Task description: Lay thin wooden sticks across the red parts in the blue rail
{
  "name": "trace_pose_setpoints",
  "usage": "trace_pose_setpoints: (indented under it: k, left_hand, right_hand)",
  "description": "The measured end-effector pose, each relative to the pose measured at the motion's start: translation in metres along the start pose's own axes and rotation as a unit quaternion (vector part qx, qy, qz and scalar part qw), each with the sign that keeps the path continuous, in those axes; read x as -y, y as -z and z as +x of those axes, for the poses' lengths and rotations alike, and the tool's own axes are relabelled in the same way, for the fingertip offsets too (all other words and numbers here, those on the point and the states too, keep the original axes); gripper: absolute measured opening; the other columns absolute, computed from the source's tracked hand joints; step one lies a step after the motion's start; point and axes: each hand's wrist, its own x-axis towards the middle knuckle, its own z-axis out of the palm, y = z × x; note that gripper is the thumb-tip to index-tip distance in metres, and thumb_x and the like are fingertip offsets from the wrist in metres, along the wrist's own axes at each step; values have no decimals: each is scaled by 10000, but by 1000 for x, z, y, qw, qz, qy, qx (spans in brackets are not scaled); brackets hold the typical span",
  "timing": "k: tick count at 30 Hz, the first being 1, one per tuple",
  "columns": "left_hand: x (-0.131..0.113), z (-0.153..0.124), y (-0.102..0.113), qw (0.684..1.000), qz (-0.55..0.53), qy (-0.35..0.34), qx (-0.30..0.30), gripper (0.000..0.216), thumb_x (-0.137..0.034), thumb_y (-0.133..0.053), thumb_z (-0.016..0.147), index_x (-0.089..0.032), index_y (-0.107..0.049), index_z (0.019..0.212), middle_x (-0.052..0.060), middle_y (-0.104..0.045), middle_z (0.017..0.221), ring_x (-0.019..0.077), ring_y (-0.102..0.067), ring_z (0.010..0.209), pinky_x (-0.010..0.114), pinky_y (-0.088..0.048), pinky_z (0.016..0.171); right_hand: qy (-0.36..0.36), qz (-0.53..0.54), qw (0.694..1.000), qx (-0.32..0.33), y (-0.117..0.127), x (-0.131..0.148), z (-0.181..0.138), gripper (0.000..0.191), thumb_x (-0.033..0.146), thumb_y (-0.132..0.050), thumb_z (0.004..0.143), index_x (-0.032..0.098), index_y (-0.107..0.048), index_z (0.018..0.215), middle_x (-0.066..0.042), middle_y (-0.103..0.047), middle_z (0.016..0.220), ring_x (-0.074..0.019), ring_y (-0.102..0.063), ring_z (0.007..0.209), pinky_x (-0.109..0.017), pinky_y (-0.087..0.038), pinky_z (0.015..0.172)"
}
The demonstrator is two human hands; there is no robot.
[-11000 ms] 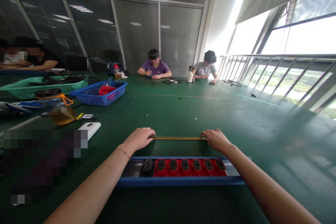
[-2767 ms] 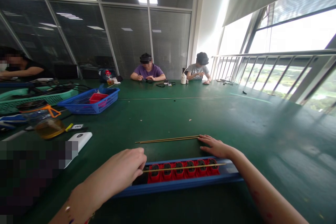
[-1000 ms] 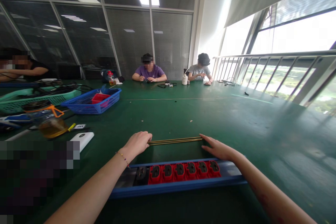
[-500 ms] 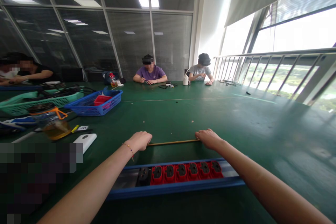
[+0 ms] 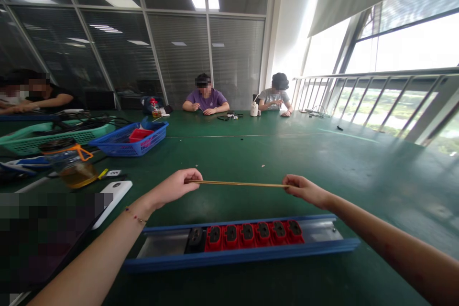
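Note:
A long, thin brass-coloured strip (image 5: 238,183) stretches nearly level above the green table. It shows as two close lines, and I cannot tell whether it is one piece or two. My left hand (image 5: 186,183) is closed on its left end, thumb and fingers pinching it. The right end sits between the fingertips of my right hand (image 5: 298,186), also closed. Nearer to me lies a power strip housing (image 5: 319,231) with blue edges and a silvery channel. Inside it are several red sockets (image 5: 247,235) and one black socket (image 5: 195,238) at the left of the row.
On the left stand a blue basket (image 5: 124,149) with a red box, a green basket (image 5: 32,142) of cables, and a jar of amber liquid (image 5: 77,172). A white device (image 5: 116,196) lies nearby. Several people sit around the table; a railing (image 5: 373,91) runs along the right.
Both hands have lifted and turned, showing more of the fingers. They are farther apart, with a longer stretch of the thin strip visible between them. The right end of the housing is now uncovered.

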Motion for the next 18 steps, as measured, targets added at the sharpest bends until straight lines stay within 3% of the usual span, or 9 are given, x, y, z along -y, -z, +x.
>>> trace_pose_setpoints:
  k: [3, 9, 12, 18]
  left_hand:
    - [-22, -16, -4, 1000, -25, 11, 8, 282, -386, -518, 749, -198, -552, 957, 13, -596, 842, 163, -548, 786, 255, -426, 692]
    - [-32, -48, -18, 996, -35, 48, -59, 323, -465, -438, 803, -197, -573, 922, -22, -510, 659, 131, -487, 655, 221, -380, 604]
    - [-26, -61, -29, 995, -68, 59, -50, 294, -457, -476, 787, -190, -564, 871, -17, -525, 701, 130, -488, 677, 215, -384, 616]
    - [-10, -74, -51, 992, -97, 78, -20, 292, -448, -474, 787, -186, -539, 896, -20, -539, 668, 131, -502, 646, 211, -391, 590]
  right_hand:
    - [-32, 156, 987, -26, 5, 18, -17, 70, 237, -501, 739, 183, -511, 783, 42, -444, 648, -98, -395, 583, -210, -320, 531]
    - [-62, 261, 963, -7, -2, 39, -54, 298, 424, -547, 773, 220, -512, 988, 45, -425, 658, -99, -394, 582, -214, -325, 524]
    - [-80, 259, 961, -59, -18, 37, -64, 324, 504, -471, 809, 196, -508, 902, 44, -408, 611, -91, -383, 540, -210, -311, 487]
    - [-78, 209, 970, -100, -40, 25, -70, 288, 465, -547, 775, 182, -494, 801, 45, -463, 581, -91, -412, 533, -213, -321, 492]
